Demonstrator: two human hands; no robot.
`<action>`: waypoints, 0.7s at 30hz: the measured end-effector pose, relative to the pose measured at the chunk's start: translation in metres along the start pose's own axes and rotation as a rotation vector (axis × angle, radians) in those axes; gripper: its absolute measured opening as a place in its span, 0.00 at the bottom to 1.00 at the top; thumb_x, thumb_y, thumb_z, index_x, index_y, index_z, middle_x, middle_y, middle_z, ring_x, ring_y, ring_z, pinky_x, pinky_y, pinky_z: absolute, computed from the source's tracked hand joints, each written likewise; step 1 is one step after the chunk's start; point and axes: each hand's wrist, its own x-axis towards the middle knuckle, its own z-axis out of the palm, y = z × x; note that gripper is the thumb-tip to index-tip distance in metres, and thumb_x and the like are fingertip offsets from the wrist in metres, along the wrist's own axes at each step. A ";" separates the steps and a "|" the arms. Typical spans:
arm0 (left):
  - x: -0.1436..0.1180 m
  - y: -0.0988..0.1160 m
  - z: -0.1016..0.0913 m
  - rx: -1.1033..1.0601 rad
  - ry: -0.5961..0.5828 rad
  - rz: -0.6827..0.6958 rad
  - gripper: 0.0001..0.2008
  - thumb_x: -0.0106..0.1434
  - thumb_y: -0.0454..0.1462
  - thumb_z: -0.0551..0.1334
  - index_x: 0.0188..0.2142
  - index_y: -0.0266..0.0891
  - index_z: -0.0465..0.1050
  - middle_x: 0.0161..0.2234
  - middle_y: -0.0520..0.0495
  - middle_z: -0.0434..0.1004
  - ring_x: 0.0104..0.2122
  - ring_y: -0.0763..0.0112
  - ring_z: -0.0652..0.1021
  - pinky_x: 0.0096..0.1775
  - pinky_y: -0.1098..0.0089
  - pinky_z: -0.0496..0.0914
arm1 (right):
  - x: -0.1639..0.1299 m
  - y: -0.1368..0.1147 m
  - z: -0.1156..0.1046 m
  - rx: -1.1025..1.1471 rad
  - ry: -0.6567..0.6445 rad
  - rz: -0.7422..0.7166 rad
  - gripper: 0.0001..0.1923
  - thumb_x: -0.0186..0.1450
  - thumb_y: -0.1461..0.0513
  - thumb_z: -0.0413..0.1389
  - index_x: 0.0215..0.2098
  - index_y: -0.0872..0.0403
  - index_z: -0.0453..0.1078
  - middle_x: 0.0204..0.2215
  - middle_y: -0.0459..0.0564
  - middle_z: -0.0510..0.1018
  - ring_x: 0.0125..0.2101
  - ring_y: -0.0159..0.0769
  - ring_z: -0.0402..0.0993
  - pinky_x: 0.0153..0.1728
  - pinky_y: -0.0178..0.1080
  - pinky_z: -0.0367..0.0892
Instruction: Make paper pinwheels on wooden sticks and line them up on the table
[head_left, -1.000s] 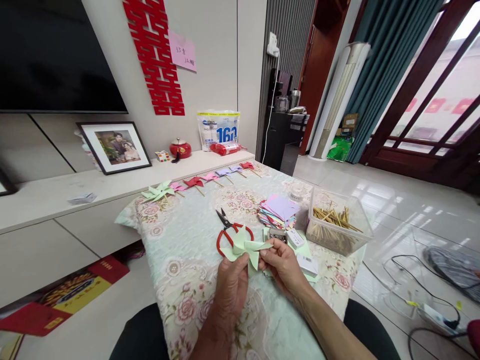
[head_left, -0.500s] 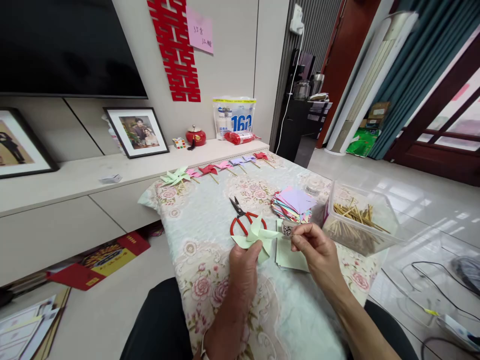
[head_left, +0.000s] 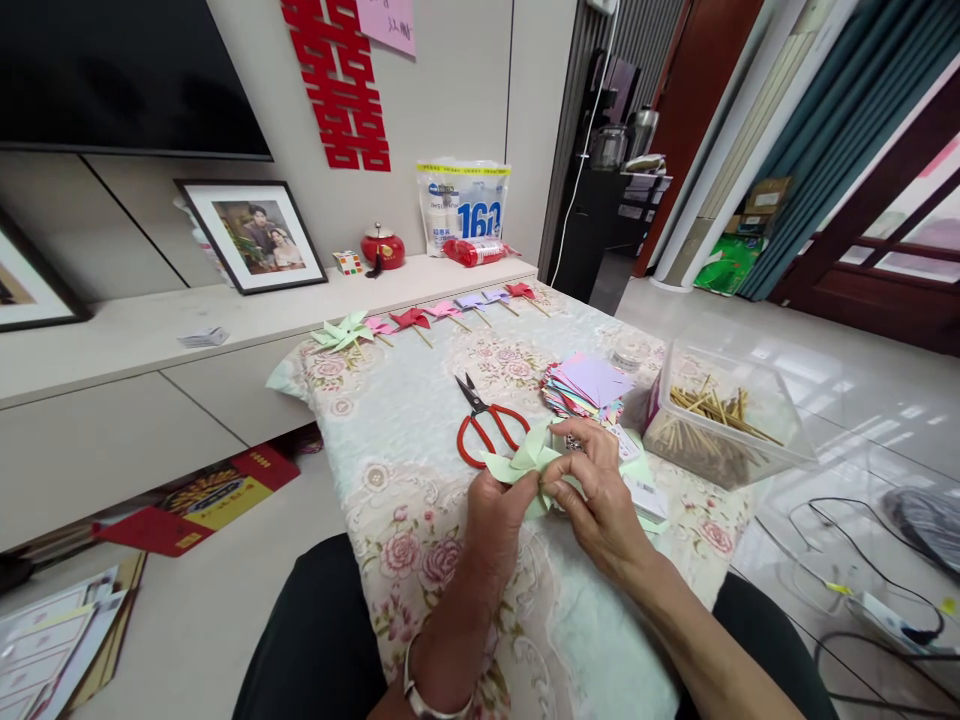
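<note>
Both hands are working one pale green pinwheel (head_left: 525,462): left hand (head_left: 501,510) pinching its centre, right hand (head_left: 592,492) closing fingers on a blade. Seven or so finished pinwheels (head_left: 420,318) are lining the far edge; paper stack (head_left: 589,385) and sticks (head_left: 705,410) are waiting, so much seems left.

A low table covered by a pale green cloth printed with pink roses (head_left: 420,480) carries everything. At its centre lie red-handled scissors (head_left: 487,430), blades pointing to 11 o'clock. At 2 o'clock from them sits a fanned stack of coloured paper squares (head_left: 589,385), and at 3 o'clock a clear plastic tub of wooden sticks (head_left: 724,420). Along the far edge, at 12 o'clock, runs a row of small paper pinwheels on sticks (head_left: 420,318).
</note>
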 end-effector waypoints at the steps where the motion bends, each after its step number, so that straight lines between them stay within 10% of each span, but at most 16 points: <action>1: 0.000 0.000 0.000 0.010 0.005 -0.001 0.11 0.56 0.36 0.68 0.39 0.35 0.81 0.33 0.50 0.81 0.33 0.67 0.78 0.37 0.72 0.69 | 0.000 0.001 0.000 0.017 -0.011 0.022 0.07 0.69 0.65 0.52 0.33 0.52 0.69 0.54 0.53 0.66 0.57 0.50 0.57 0.56 0.55 0.53; 21: 0.000 0.001 -0.002 0.160 0.043 -0.053 0.11 0.48 0.40 0.70 0.29 0.35 0.78 0.24 0.51 0.77 0.26 0.68 0.74 0.31 0.71 0.68 | 0.000 0.014 -0.003 0.114 -0.060 0.139 0.06 0.69 0.63 0.55 0.33 0.51 0.71 0.51 0.53 0.69 0.54 0.47 0.64 0.53 0.51 0.58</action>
